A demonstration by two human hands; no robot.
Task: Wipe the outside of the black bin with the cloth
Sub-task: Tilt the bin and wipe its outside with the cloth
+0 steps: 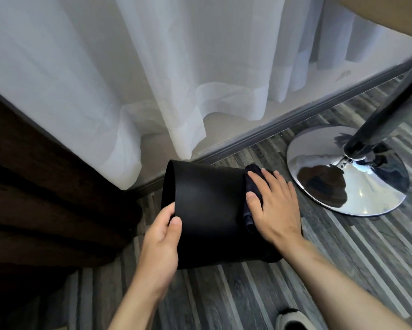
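Note:
The black bin (207, 206) lies tipped on its side over the striped grey floor, its open rim to the left and its base to the right. My left hand (163, 234) grips the rim, thumb on the outer wall and fingers inside. My right hand (271, 203) lies flat on a dark cloth (252, 186), pressing it against the bin near its base. Most of the cloth is hidden under my palm; a fold hangs down by my thumb.
A chrome pedestal base (348, 172) with a dark pole stands just right of the bin. White sheer curtains (152, 79) and a grey skirting board run behind. Dark brown furniture (45, 198) sits at the left. A shoe tip (293, 320) shows at the bottom.

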